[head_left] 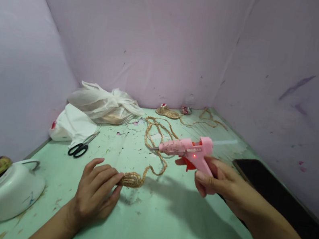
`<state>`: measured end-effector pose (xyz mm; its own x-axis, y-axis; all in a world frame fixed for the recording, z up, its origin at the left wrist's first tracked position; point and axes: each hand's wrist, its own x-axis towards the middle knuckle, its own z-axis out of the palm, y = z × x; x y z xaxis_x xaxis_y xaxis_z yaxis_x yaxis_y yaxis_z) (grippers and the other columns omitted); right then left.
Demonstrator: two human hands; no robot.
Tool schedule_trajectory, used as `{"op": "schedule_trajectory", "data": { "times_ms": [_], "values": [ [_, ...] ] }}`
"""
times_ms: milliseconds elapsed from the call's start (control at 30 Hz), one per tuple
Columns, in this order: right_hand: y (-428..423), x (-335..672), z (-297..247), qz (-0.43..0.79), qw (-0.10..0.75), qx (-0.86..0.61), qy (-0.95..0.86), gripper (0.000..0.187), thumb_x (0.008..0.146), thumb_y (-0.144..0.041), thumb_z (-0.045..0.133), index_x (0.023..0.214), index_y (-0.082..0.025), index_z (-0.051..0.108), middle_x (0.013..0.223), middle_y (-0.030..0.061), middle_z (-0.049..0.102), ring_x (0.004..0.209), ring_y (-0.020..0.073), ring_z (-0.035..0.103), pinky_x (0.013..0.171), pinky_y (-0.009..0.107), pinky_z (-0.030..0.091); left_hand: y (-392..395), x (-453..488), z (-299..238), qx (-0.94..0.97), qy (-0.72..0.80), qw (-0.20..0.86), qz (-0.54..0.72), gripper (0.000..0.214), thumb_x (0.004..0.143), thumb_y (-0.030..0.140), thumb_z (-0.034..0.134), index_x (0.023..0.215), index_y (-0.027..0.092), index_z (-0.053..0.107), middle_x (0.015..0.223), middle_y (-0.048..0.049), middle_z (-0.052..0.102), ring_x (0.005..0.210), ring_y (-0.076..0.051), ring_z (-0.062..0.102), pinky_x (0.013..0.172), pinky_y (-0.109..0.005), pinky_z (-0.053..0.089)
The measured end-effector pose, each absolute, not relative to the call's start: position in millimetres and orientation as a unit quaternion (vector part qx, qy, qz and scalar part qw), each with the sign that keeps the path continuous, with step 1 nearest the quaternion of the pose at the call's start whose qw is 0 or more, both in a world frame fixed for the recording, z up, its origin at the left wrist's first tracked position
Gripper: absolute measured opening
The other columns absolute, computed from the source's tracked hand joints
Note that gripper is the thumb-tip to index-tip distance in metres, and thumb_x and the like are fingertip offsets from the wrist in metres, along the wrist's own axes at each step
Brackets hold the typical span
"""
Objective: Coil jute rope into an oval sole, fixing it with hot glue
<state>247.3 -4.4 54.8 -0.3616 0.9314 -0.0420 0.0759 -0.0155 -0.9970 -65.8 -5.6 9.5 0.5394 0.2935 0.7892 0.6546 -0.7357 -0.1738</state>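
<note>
Between thumb and fingers, my left hand (97,188) grips one end of a flat coil of braided jute rope (131,179) just above the table. From the coil's right end a loose length of the braid (155,172) trails back across the tabletop in loops. My right hand (218,178) is wrapped round the handle of a pink glue gun (187,147), held up with its metal nozzle pointing left. A small red light glows on the gun's side, and a clear glue stick (226,142) sticks out of its back. The nozzle is apart from the coil.
Black-handled scissors (78,149) lie on the left beside white cloth (74,125) and a white plastic bag (107,104). A white container (19,190) stands front left. At the back are a finished-looking jute piece (167,112) and a small jar (186,109). A dark flat object (276,192) lies right.
</note>
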Motion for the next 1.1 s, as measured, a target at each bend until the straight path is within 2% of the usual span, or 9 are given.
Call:
{"op": "schedule_trajectory", "data": {
  "times_ms": [100, 167, 333, 467, 667, 867, 1100],
  "values": [
    [-7.6, 246.9, 53.4, 0.604, 0.352, -0.388, -0.6, 0.036, 0.079, -0.049, 0.062, 0.096, -0.017, 0.06, 0.06, -0.0027, 0.048, 0.054, 0.0113, 0.042, 0.054, 0.025, 0.034, -6.2, -65.8, 9.5, -0.853, -0.275, 0.235, -0.376, 0.033, 0.072, 0.006, 0.065, 0.103, 0.015, 0.06, 0.084, -0.0067, 0.067, 0.078, -0.019, 0.062, 0.088, -0.048, 0.047],
    [-8.7, 245.0, 53.7, 0.63, 0.33, -0.361, -0.603, 0.033, 0.08, -0.047, 0.061, 0.092, -0.017, 0.061, 0.06, -0.0032, 0.046, 0.053, 0.0103, 0.041, 0.053, 0.024, 0.034, -6.6, -65.6, 9.8, -0.855, -0.269, 0.241, -0.372, 0.031, 0.072, 0.006, 0.065, 0.102, 0.014, 0.06, 0.083, -0.007, 0.067, 0.078, -0.019, 0.061, 0.088, -0.048, 0.047],
    [-9.0, 240.7, 53.8, 0.658, 0.303, -0.333, -0.604, 0.03, 0.079, -0.045, 0.062, 0.087, -0.016, 0.06, 0.077, -0.0002, 0.049, 0.052, 0.0068, 0.039, 0.05, 0.023, 0.034, -6.7, -65.6, 9.2, -0.852, -0.271, 0.243, -0.377, 0.032, 0.072, 0.006, 0.065, 0.103, 0.015, 0.06, 0.083, -0.0067, 0.067, 0.078, -0.019, 0.062, 0.089, -0.048, 0.047],
    [-9.6, 240.5, 51.8, 0.655, 0.292, -0.333, -0.612, 0.031, 0.079, -0.045, 0.061, 0.087, -0.015, 0.058, 0.082, 0.0012, 0.05, 0.053, 0.0065, 0.039, 0.05, 0.023, 0.033, -6.6, -64.5, 10.1, -0.856, -0.265, 0.243, -0.372, 0.031, 0.072, 0.005, 0.065, 0.101, 0.013, 0.061, 0.082, -0.0075, 0.067, 0.077, -0.02, 0.062, 0.089, -0.048, 0.046],
    [-9.8, 240.7, 50.0, 0.652, 0.304, -0.339, -0.606, 0.032, 0.08, -0.046, 0.059, 0.091, -0.016, 0.056, 0.084, 0.0015, 0.05, 0.053, 0.0067, 0.039, 0.049, 0.023, 0.033, -7.5, -62.8, 12.5, -0.855, -0.261, 0.243, -0.376, 0.029, 0.073, 0.007, 0.064, 0.101, 0.014, 0.061, 0.082, -0.0065, 0.068, 0.076, -0.019, 0.062, 0.09, -0.047, 0.046],
    [-9.2, 241.4, 50.8, 0.651, 0.298, -0.336, -0.612, 0.03, 0.081, -0.045, 0.06, 0.086, -0.016, 0.055, 0.084, 0.0016, 0.05, 0.053, 0.0066, 0.04, 0.049, 0.023, 0.034, -7.2, -64.0, 11.0, -0.858, -0.258, 0.241, -0.373, 0.03, 0.071, 0.004, 0.066, 0.1, 0.011, 0.061, 0.082, -0.0079, 0.067, 0.077, -0.019, 0.062, 0.091, -0.049, 0.044],
    [-9.2, 244.6, 50.3, 0.656, 0.293, -0.342, -0.606, 0.031, 0.078, -0.045, 0.062, 0.089, -0.016, 0.057, 0.083, 0.0018, 0.051, 0.054, 0.0071, 0.04, 0.05, 0.023, 0.036, -6.4, -63.9, 10.9, -0.852, -0.268, 0.244, -0.377, 0.03, 0.073, 0.006, 0.063, 0.101, 0.015, 0.06, 0.082, -0.0063, 0.067, 0.077, -0.019, 0.062, 0.09, -0.047, 0.045]
  ]
}}
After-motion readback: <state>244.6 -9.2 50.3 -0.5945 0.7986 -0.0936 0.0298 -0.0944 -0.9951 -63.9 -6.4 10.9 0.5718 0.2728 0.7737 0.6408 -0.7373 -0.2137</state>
